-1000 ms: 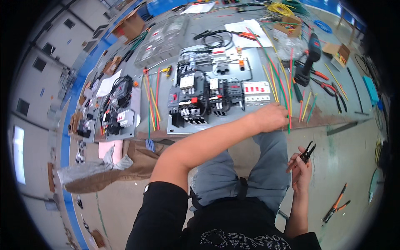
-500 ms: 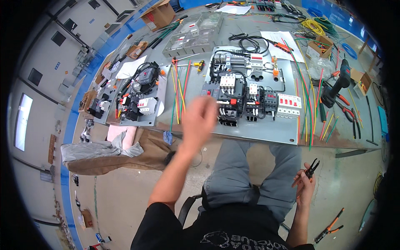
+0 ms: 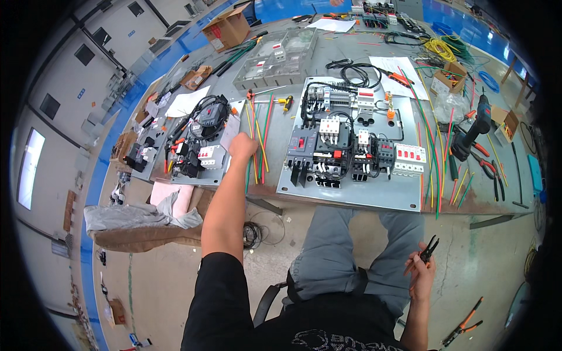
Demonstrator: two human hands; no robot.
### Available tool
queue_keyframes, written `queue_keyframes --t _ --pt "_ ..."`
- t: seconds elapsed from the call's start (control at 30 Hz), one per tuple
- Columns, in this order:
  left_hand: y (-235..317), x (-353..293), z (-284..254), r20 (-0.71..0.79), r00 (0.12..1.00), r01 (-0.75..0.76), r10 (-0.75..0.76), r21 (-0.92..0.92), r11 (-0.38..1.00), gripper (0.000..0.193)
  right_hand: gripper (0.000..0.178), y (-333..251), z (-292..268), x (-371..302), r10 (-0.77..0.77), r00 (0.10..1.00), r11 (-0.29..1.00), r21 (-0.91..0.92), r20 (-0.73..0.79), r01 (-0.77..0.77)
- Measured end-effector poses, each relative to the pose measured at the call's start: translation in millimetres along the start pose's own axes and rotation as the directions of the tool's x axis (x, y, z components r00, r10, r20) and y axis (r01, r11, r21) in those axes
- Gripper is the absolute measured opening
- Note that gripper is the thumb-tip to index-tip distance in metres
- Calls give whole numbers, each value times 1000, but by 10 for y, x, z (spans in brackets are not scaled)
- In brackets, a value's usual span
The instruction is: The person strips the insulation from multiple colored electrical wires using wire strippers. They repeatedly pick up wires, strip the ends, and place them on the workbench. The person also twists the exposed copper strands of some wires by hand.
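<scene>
My left hand (image 3: 243, 146) reaches to the table edge between two mounting plates, beside loose red, yellow and green wires (image 3: 261, 126). Its fingers are curled closed, and I cannot make out what is in them. Low on the right, above the floor, my right hand (image 3: 420, 275) grips pliers (image 3: 429, 248) with their dark jaws pointing up. In front of me lies a metal plate (image 3: 351, 196) bearing breakers, contactors and black wiring. A smaller plate with similar parts (image 3: 212, 155) is left of my left hand.
A cordless drill (image 3: 477, 126), pliers (image 3: 490, 169) and cut wires lie at the right. Behind are a grey parts case (image 3: 275, 58), a cardboard box (image 3: 227, 30) and a yellow wire coil (image 3: 439, 50). A brown seat (image 3: 146, 234) with cloth on it stands left; orange-handled pliers (image 3: 465, 322) lie lower right.
My left hand has moved left from beside the larger plate to the loose wires near the smaller plate. My right hand still holds the pliers, slightly lower.
</scene>
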State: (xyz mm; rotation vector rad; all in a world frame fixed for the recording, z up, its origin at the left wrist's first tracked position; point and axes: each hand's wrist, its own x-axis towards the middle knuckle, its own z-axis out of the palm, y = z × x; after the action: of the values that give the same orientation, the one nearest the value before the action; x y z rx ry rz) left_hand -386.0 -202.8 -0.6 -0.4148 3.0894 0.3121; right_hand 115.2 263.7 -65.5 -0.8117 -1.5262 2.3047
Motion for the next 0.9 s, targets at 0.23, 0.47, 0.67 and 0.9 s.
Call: queue_keyframes --t 0.23,0.47,0.67,0.9 --pt "109 42 -39 142 989 41 -36 -31 999 38 50 -10 38 9 24 1000 1000 10 -4 -24" --pt "-216 209 -35 256 965 189 -51 -551 812 25 47 48 26 3 41 999 999 28 -13 -41" --pt "-345 126 -442 305 930 265 207 -944 198 15 47 81 71 23 66 998 997 48 23 -67" --pt "207 -419 -1006 -406 893 -424 196 -904 58 21 47 47 79 9 82 997 996 22 -8 -82"
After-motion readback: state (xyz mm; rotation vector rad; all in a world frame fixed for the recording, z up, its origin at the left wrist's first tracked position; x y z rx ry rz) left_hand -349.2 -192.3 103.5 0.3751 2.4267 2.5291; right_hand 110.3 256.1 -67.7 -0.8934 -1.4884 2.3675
